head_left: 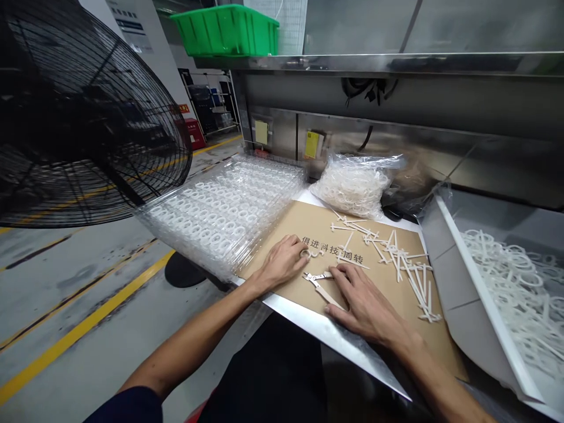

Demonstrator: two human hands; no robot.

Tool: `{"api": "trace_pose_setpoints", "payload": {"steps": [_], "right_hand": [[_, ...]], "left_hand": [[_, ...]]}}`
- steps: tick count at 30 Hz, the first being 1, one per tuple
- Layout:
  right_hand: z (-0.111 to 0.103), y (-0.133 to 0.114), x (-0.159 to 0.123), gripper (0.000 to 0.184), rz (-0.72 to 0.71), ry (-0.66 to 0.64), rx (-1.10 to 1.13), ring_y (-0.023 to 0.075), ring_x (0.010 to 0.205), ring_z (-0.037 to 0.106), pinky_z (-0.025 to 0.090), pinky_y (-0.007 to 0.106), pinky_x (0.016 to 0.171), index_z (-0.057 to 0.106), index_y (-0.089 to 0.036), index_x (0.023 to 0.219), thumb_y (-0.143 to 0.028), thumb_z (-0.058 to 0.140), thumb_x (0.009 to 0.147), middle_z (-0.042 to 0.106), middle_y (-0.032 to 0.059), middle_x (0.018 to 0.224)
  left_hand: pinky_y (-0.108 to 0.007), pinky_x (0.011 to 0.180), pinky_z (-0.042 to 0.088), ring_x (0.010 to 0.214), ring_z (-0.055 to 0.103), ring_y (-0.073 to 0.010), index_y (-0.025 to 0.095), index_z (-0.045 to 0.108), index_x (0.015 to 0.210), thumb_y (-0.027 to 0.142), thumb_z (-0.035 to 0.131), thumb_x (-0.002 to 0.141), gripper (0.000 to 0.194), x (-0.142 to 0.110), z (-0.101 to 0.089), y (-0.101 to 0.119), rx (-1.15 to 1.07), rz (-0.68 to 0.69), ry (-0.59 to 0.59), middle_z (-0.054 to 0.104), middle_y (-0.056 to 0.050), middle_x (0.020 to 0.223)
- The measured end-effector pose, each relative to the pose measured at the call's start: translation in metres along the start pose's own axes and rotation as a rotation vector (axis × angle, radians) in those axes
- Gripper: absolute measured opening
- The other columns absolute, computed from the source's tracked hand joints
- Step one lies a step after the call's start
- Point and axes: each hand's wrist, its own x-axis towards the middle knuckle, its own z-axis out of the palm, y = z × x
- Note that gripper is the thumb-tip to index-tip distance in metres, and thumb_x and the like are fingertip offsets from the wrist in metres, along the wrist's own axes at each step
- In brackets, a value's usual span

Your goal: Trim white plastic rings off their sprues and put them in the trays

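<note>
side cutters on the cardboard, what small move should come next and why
I'd probably have the right hand pick up the pale-handled side cutters: its fingers lie right beside them, and the left hand pinches a small white plastic ring on the cardboard sheet, seemingly with a bit of runner still attached, though that's hard to tell.

One left hand (282,261); one right hand (363,299); one cutter (319,285); one cardboard sheet (282,235); six printed characters (332,249); white runners (392,258), too tangled to count; one steel counter (335,335); one clear tray stack (220,217); one bag (352,185); one white bin (482,288); loose rings (506,276), too many to count; two yellow labels (261,132); one green crate (227,30); one fan (88,111); one red box (194,134); one rack (215,100)
</note>
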Motion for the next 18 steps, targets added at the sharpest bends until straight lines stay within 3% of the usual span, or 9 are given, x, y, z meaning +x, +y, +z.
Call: {"api": "trace_pose_setpoints", "payload": {"steps": [4,7,10,13,18], "right_hand": [[0.001,-0.005,0.0,0.049,0.058,0.05,0.019,0.0409,0.122,0.057,0.05,0.062,0.104,0.054,-0.016,0.142,-0.028,0.058,0.095,0.057,0.0228,0.133],[-0.004,-0.01,-0.002,0.047,0.11,0.072,0.091,0.0368,0.123,0.059,0.05,0.058,0.105,0.046,-0.019,0.149,-0.026,0.043,0.103,0.057,0.0206,0.133],[-0.012,-0.014,-0.004,0.044,0.175,0.013,0.48,0.0296,0.118,0.063,0.052,0.049,0.106,0.047,-0.025,0.149,-0.036,0.035,0.109,0.06,0.0142,0.132],[-0.014,-0.017,-0.004,0.044,0.274,-0.063,0.96,0.0259,0.102,0.065,0.054,0.044,0.096,0.059,-0.024,0.135,-0.051,0.036,0.109,0.064,0.0106,0.117],[-0.007,-0.019,-0.006,0.046,0.401,-0.094,1.268,0.023,0.09,0.059,0.052,0.038,0.083,0.065,-0.022,0.121,-0.061,0.051,0.102,0.063,0.0091,0.106]], "left_hand": [[-0.033,0.085,0.053,0.089,0.066,-0.0194,0.019,0.068,0.112,0.026,0.063,0.095,0.019,-0.004,-0.006,0.003,-0.149,-0.069,0.103,0.07,-0.006,0.1],[-0.029,0.076,0.052,0.078,0.063,-0.0149,0.018,0.068,0.109,0.025,0.065,0.093,0.018,-0.01,-0.01,0.011,-0.252,-0.131,0.205,0.068,-0.003,0.092],[-0.025,0.069,0.052,0.073,0.061,-0.0124,0.018,0.068,0.108,0.026,0.065,0.093,0.017,-0.016,-0.009,0.022,-0.344,-0.191,0.274,0.067,-0.003,0.092],[-0.024,0.066,0.051,0.072,0.061,-0.0116,0.019,0.07,0.105,0.025,0.068,0.09,0.016,-0.022,-0.005,0.033,-0.497,-0.232,0.315,0.067,-0.003,0.091],[-0.026,0.068,0.052,0.074,0.061,-0.0128,0.019,0.071,0.105,0.023,0.07,0.088,0.017,-0.025,0.0,0.039,-0.584,-0.192,0.332,0.066,-0.003,0.089]]}}
